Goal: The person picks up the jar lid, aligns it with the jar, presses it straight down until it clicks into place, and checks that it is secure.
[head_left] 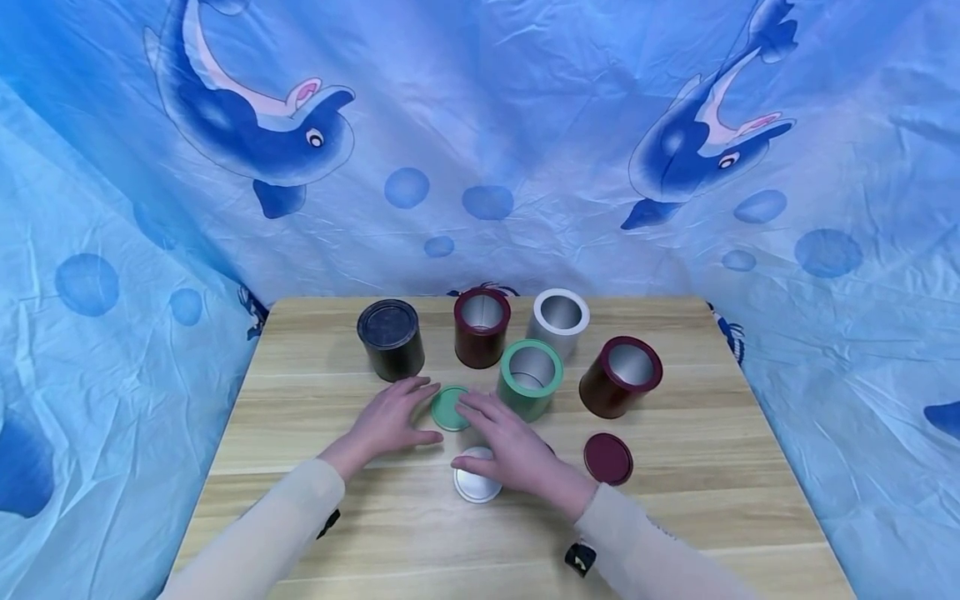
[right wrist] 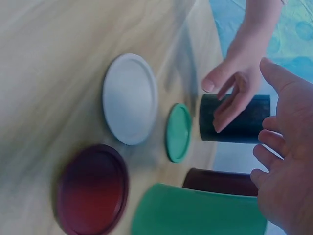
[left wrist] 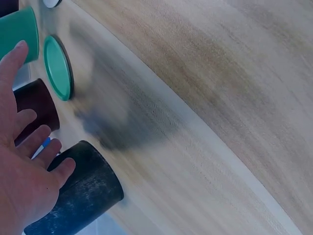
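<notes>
At far left, the left hand [head_left: 386, 421] has spread fingers and grips nothing; the black can [head_left: 393, 350] stands just beyond, and a careless forward sweep could knock it. The green lid [head_left: 446, 410] lies flat between the hands; simultaneous reaching could make fingers collide or push it away. The white lid [head_left: 477, 482] lies partly beneath the right thumb; contact cannot be confirmed; a dragging thumb could shift it. The right hand [head_left: 513, 450] holds nothing, fingers extended; the uncovered green can [head_left: 517, 406] stands just beyond; a knuckle strike could tip it. The rightmost dark red lid [head_left: 608, 458] lies near the right wrist; a low sleeve could drag it.
</notes>
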### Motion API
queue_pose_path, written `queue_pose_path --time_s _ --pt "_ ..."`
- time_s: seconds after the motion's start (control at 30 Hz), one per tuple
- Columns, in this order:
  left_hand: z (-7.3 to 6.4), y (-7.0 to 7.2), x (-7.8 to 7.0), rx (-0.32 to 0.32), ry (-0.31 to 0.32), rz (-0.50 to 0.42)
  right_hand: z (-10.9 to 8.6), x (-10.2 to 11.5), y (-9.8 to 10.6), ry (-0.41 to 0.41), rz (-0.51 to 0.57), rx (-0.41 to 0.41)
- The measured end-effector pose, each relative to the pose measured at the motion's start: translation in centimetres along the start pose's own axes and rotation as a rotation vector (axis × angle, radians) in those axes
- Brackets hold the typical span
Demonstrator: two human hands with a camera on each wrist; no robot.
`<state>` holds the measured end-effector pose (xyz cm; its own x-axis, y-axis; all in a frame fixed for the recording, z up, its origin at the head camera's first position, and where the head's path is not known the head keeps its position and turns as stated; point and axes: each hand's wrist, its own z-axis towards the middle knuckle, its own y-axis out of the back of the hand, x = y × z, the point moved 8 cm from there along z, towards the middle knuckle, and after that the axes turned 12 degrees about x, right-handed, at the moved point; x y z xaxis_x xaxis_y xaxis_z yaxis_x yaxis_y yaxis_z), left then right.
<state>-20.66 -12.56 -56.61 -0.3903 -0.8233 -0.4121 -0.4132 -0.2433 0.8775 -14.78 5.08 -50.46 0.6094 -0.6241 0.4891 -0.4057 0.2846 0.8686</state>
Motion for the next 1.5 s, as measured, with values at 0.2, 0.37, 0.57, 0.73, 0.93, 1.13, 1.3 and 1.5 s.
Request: queue_pose_path --time_s 0.2,0.37,0.57,0.73,0.93,1.13,1.3,1.5 --pt "0.7 -0.2 0.1 0.019 -0.022 -0.018 -0.1 -0.8 -1.8 -0.054 0.079 0.009" --pt "1.2 -0.5 0.2 0.034 -0.053 -0.019 -0.1 -1.8 -3.3 -0.123 0.139 0.038" --pt "2.0 -0.7 -0.1 0.044 -0.086 -0.013 -0.1 -2.3 -4.3 -0.125 0.140 0.037" --pt "2.6 -0.7 -0.3 0.036 -0.097 0.001 0.0 -2.5 -4.7 -0.121 0.135 0.039" --pt "3.1 -1.0 0.0 0.039 -0.094 -0.001 0.1 -3.3 -5.1 -0.151 0.123 0.043" --pt "3.2 -1.3 0.0 0.022 -0.113 0.013 0.2 -3.8 -5.2 -0.159 0.145 0.037" --pt "3.3 -1.6 0.3 0.018 -0.107 0.009 0.3 -4.1 -5.4 -0.174 0.136 0.045" --pt "3.5 -1.8 0.5 0.025 -0.089 -0.002 0.5 -4.2 -5.4 -0.179 0.123 0.046"
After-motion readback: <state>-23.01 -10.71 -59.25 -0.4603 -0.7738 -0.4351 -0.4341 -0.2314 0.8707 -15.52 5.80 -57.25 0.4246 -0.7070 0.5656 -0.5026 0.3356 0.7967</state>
